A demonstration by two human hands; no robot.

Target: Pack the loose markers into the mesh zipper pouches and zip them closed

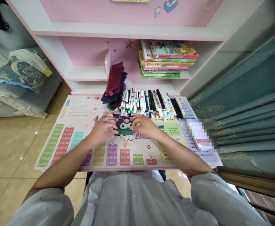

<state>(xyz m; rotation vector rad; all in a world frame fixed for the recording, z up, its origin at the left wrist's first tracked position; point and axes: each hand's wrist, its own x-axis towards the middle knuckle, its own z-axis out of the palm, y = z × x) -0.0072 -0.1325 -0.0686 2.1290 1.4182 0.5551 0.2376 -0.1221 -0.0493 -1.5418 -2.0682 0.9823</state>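
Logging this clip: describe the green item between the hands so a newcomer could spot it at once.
On the multiplication-table desk mat, find the central cartoon print. Across it, a flat dark green item sits between the left hand and right hand; the markers and stacked pouches beyond lie untouched.

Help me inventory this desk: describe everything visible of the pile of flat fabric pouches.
The pile of flat fabric pouches lies at the back of the printed multiplication-table desk mat, left of the loose markers, which touch its right side. It holds several soft, cloth-looking pouches: dark red on top, tilted upward, navy and purple below, dark green at the bottom. They overlap untidily and lean against a white upright shelf divider. No zips or contents can be made out.
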